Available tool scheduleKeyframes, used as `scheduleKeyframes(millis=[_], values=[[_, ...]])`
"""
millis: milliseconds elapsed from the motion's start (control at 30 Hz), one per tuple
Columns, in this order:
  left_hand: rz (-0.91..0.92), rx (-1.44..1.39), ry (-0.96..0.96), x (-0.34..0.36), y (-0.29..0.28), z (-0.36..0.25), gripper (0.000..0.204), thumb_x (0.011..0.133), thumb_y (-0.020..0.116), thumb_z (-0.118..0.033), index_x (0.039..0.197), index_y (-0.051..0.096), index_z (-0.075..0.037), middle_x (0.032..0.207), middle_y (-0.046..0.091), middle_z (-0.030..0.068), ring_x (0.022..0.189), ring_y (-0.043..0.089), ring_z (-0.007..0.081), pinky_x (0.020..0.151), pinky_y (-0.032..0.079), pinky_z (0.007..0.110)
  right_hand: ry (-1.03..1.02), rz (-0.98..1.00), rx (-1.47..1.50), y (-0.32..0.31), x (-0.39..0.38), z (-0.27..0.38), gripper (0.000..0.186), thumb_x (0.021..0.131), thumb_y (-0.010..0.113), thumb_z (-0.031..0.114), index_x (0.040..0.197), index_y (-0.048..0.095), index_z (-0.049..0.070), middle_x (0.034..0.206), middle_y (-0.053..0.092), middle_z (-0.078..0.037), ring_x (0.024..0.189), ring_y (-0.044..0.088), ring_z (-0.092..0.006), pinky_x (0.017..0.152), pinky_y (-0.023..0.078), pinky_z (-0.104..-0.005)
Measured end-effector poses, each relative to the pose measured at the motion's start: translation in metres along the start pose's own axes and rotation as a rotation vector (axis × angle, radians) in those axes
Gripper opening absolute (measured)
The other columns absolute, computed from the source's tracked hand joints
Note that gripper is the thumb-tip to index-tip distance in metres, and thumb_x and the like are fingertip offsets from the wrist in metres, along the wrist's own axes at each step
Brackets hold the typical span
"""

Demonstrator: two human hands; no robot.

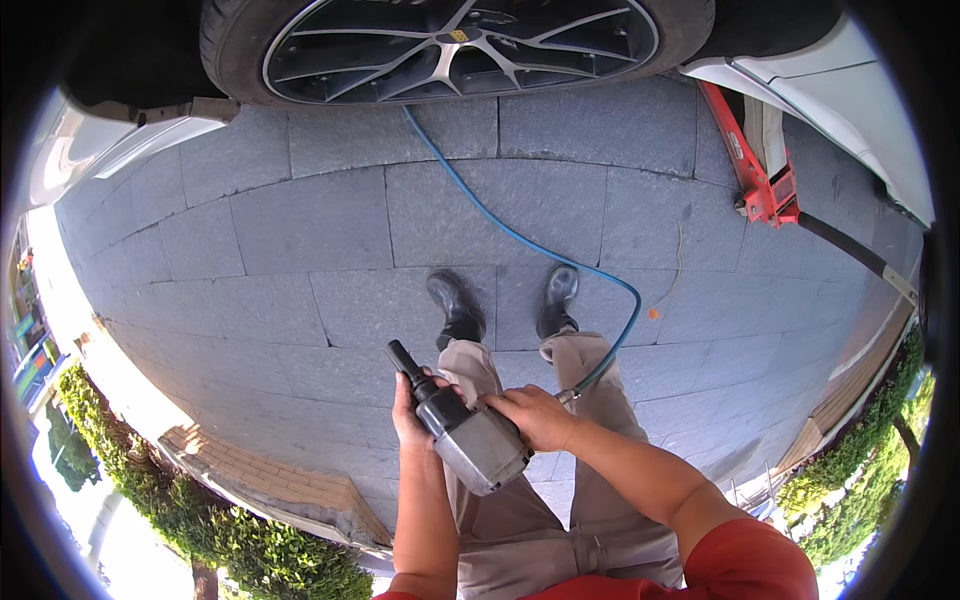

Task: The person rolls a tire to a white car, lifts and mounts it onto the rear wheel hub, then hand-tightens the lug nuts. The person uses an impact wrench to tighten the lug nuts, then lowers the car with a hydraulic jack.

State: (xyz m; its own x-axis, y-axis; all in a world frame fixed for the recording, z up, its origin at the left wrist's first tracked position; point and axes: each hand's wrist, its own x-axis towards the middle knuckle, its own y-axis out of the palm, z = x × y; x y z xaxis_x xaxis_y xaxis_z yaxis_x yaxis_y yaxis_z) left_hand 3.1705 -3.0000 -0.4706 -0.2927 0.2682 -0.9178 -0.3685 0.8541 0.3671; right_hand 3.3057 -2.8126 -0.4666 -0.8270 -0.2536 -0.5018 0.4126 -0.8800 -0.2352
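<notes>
An air impact wrench (pixel 470 440) with a grey body and a black nose is held in front of my legs. A long black socket (pixel 404 358) on its front points up and to the left. My left hand (pixel 412 412) is wrapped round the nose from the left and below. On the grip at the right side, my right hand (pixel 533 416) is closed, its fingers partly hidden by the tool. A blue air hose (pixel 520 238) joins the wrench by a metal fitting (pixel 567 396) beside my right hand. Ahead, a car wheel (pixel 460 50) with silver and black spokes stands upright.
A red floor jack (pixel 765 190) with a dark handle (pixel 840 242) reaches under the white car body (pixel 840 85) at the right. Grey stone paving (pixel 300 230) spreads around my black shoes (pixel 455 303). Brick edging (pixel 270 470) and green hedges (pixel 270 550) lie behind me.
</notes>
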Motion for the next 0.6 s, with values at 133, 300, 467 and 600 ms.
scheduleKeyframes(millis=[133,300,467,600], values=[[0.036,-0.024,-0.014,-0.052,-0.020,0.019,0.050,0.102,0.041,-0.056,0.105,0.058,-0.009,0.086,0.068,0.0138,0.081,0.066,0.0390,0.071,0.056,0.055,-0.026,0.047,-0.034,0.012,-0.043,0.030,0.088,0.062,0.079,0.007,0.143,0.045,0.013,0.115,0.062,-0.013,0.098,0.062,-0.0383,0.089,0.050,-0.0450],[0.035,-0.081,-0.060,-0.090,-0.015,-0.007,0.048,0.100,0.046,-0.053,0.106,0.057,-0.007,0.087,0.068,0.0180,0.079,0.067,0.0408,0.072,0.056,0.055,-0.070,-0.084,0.023,0.023,-0.063,0.086,0.086,0.063,0.077,0.004,0.142,0.045,0.009,0.118,0.062,-0.017,0.104,0.061,-0.0410,0.089,0.049,-0.0472],[0.130,-0.018,0.021,-0.172,-0.010,-0.065,0.048,0.102,0.047,-0.050,0.111,0.055,-0.003,0.093,0.067,0.0215,0.083,0.069,0.0406,0.072,0.059,0.052,-0.106,-0.139,0.074,0.043,-0.072,0.188,0.087,0.062,0.076,0.002,0.143,0.044,0.005,0.117,0.062,-0.019,0.106,0.061,-0.0411,0.089,0.050,-0.0466],[0.509,-0.248,0.076,-0.250,-0.033,-0.089,0.056,0.102,0.040,-0.054,0.117,0.054,-0.002,0.109,0.065,0.0229,0.102,0.066,0.0397,0.084,0.057,0.053,-0.243,-0.172,0.145,0.051,-0.080,0.277,0.085,0.061,0.076,0.002,0.141,0.045,0.002,0.115,0.062,-0.020,0.108,0.060,-0.0420,0.089,0.050,-0.0441]])
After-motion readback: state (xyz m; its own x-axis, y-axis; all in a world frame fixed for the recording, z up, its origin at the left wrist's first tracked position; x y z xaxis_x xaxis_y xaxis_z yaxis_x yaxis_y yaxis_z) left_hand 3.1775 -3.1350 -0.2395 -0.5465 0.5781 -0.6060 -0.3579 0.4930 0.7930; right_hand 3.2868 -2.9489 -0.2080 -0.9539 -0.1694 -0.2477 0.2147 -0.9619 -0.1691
